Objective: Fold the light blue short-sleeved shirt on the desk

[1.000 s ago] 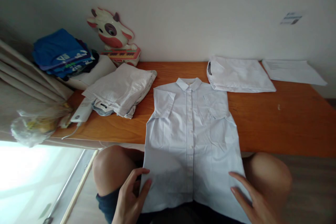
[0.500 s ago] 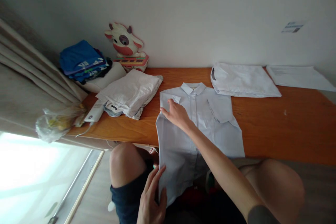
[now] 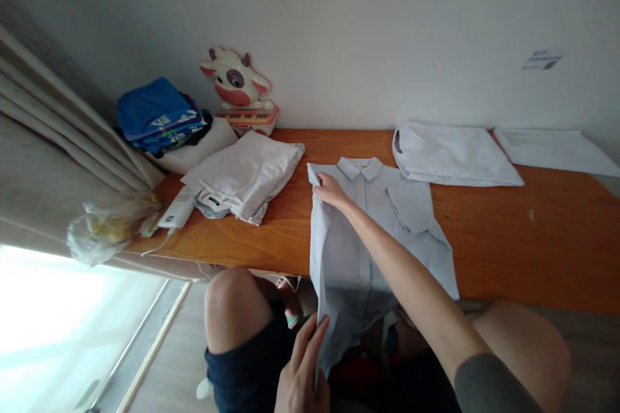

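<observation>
So the right hand [image 3: 330, 190] sits mid-frame, fingers pinched shut on the left shoulder edge of a pale blue shirt [image 3: 382, 232], right by the collar. The left hand [image 3: 303, 368] is down at the bottom centre, fingers closed around the same edge of the shirt near its hem, so that side is lifted into a fold between the two hands. The shirt lies face up on the orange wooden bench [image 3: 523, 251], its lower part hanging off the front edge over the person's lap. Just left of it there's a folded white garment [image 3: 247, 174], and a folded white piece [image 3: 455, 155] sits right of the collar. Upper left of the frame: a stack of blue clothes [image 3: 157, 113] and a cow figure [image 3: 237, 84] against the wall.
</observation>
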Motion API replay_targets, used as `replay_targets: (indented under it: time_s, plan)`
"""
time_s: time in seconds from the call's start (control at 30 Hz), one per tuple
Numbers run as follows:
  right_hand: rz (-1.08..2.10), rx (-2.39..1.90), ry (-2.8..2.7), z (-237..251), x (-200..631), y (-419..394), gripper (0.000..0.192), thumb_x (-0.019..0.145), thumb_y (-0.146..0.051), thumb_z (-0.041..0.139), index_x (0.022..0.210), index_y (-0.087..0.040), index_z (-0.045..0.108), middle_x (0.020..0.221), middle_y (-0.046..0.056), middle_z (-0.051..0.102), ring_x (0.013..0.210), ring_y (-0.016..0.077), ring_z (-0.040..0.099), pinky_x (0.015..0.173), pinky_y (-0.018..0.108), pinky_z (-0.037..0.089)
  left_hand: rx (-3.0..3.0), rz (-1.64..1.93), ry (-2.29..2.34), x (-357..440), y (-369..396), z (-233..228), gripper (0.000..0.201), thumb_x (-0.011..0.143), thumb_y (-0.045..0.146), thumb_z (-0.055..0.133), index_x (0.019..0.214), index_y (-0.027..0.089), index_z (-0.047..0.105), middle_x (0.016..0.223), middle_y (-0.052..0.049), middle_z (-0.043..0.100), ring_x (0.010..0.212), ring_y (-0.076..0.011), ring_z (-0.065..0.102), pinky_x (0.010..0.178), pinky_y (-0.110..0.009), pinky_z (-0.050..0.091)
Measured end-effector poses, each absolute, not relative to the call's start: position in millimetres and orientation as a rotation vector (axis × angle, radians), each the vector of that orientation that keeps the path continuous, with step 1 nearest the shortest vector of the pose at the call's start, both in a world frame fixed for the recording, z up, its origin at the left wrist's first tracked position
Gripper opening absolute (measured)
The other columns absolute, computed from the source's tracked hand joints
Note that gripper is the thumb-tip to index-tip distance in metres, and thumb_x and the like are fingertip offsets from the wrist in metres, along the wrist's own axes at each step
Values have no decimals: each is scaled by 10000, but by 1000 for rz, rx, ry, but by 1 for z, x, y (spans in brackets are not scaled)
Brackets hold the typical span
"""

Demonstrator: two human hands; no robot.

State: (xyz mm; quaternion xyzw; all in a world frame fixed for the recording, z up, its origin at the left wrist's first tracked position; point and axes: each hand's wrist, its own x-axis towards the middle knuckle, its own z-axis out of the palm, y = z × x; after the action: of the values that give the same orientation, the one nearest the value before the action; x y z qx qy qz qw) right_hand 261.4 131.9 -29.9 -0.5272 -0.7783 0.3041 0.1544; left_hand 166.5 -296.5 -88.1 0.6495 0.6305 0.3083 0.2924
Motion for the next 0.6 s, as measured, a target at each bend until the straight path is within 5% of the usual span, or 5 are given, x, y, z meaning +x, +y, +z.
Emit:
replay_targets:
  time_s: [0.17,0.3,0.37,0.47,0.6]
  plan:
    - [859,-1445,-1971,-50,316,124,874,867,-107,513,1699,-85,248,1630,199,566,1410,253,620,1165,387,529,1739,673,1553,185,-305,-94,1070,723,-5,507,1723,373,454,1811,-11,366,1482,-364,631,1133,-427,640]
    - [811,-1400,-1948,-54,335,117,1130,782,-40,519,1760,-61,-46,1816,228,276,1625,256,413,1330,448,366,1779,471,1486,207,-304,-109,1208,696,-68,470,1781,407,231,1854,-14,174,1467,-359,644,1026,-370,680]
    - [758,-1366,-2017,-54,337,118,1094,770,-29,502,1770,-73,60,1819,200,282,1651,243,363,1356,441,324,1844,407,1479,218,-304,-125,1196,736,-79,452,1790,385,133,1853,-34,100,1545,-368,559,1094,-421,649]
    - [690,-1434,-2113,-56,335,122,883,818,-36,497,1691,-110,391,1690,179,487,1541,254,503,1324,410,371,1916,355,1496,233,-310,-157,1131,807,-78,425,1796,338,67,1849,-66,29,1604,-364,480,1168,-459,601]
    - [646,-1589,-2107,-59,334,129,618,937,-127,527,1552,-66,549,1550,223,589,1415,309,594,1236,424,458,1924,300,1556,245,-326,-190,1103,816,-109,329,1803,300,56,1844,-100,111,1563,-332,545,1074,-401,659]
